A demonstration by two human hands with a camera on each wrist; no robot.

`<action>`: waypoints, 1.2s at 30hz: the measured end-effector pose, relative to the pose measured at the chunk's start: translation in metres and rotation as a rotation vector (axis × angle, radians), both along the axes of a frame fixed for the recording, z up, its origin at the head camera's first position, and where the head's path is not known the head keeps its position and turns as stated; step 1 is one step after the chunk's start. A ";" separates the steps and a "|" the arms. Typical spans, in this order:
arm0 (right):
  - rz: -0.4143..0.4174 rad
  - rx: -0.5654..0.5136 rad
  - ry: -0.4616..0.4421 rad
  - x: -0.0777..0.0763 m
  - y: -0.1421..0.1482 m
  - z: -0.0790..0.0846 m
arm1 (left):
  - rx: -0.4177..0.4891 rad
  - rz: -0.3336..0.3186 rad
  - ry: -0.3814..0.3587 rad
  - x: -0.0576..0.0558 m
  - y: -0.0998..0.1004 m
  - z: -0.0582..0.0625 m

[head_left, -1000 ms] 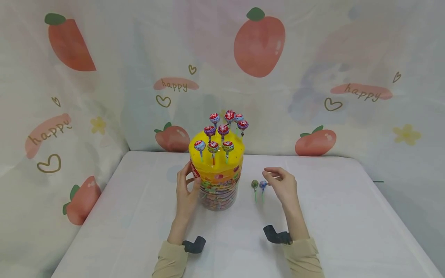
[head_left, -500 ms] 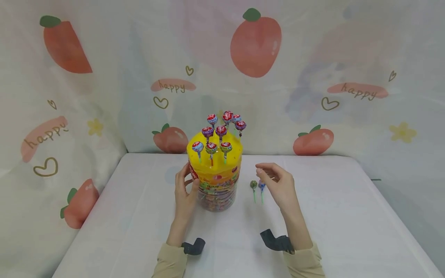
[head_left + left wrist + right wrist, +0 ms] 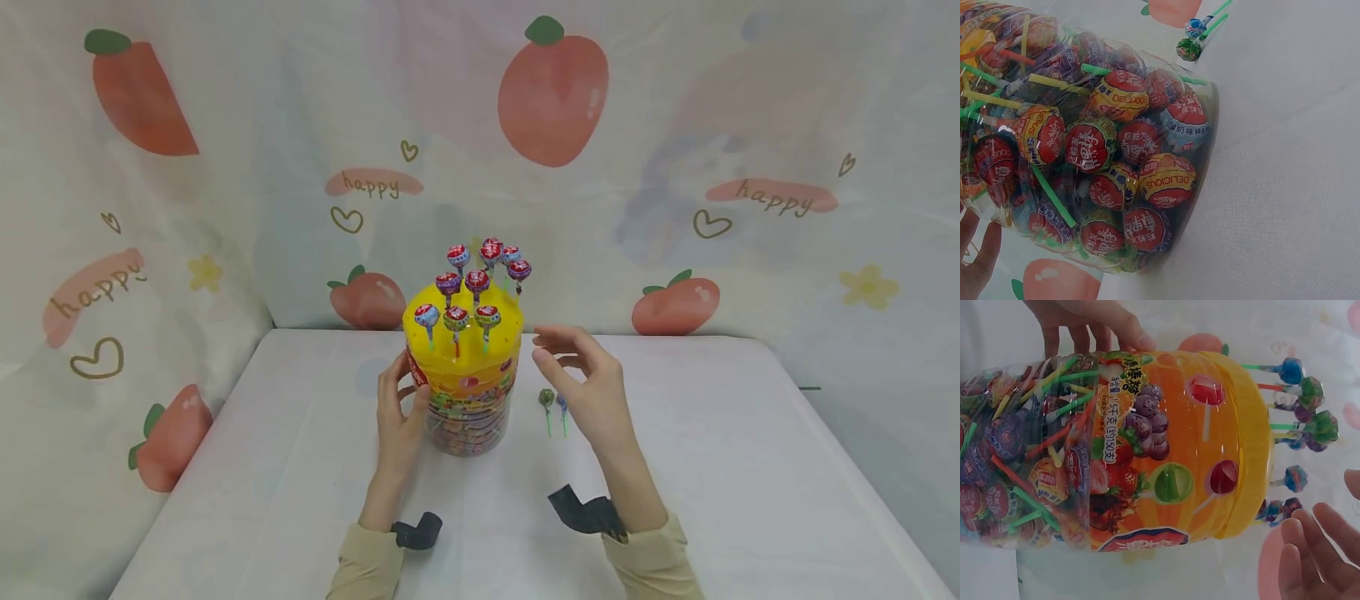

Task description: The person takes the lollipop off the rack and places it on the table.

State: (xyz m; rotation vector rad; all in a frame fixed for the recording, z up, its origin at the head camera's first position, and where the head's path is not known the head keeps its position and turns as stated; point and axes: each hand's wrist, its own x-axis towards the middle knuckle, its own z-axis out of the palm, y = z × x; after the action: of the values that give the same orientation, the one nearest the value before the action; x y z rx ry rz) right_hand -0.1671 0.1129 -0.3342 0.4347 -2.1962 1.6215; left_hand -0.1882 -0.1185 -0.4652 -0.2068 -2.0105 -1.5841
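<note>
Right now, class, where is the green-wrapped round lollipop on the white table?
In the head view, the green-wrapped lollipop lies on the white table, right of the clear yellow-lidded plastic jar and just left of the blue-wrapped lollipop.

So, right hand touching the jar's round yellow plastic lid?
Apart: the right wrist view shows printed backdrop between the right hand and round yellow plastic lid.

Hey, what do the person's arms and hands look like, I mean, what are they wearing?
Beige sleeves, with black bent tube-like pieces by the cuffs, one on each side. The left hand and right hand are bare, without gloves.
</note>
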 end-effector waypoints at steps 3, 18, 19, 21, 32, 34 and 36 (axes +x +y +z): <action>0.021 -0.009 0.035 -0.001 -0.006 0.004 | 0.001 0.000 -0.002 0.000 0.000 0.001; 0.102 -0.045 0.094 -0.007 -0.037 0.021 | -0.013 0.001 0.003 -0.002 -0.004 0.000; 0.105 -0.047 0.093 -0.007 -0.039 0.022 | -0.012 -0.001 0.004 -0.002 -0.003 0.000; 0.111 -0.053 0.087 -0.008 -0.041 0.022 | -0.011 -0.003 0.005 -0.002 -0.003 -0.001; 0.104 -0.069 0.071 -0.009 -0.047 0.023 | -0.015 0.004 0.018 -0.002 -0.002 -0.002; 0.105 -0.069 0.075 -0.009 -0.048 0.023 | -0.014 0.003 0.011 -0.002 -0.002 -0.001; 0.106 -0.073 0.077 -0.009 -0.048 0.023 | -0.012 0.003 0.001 -0.001 -0.001 0.000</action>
State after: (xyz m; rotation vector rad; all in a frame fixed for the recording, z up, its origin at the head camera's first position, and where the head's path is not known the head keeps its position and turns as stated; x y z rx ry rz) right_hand -0.1764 0.0647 -0.3111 0.5918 -2.0824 1.7045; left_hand -0.1894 -0.1198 -0.4656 -0.2096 -2.0185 -1.5708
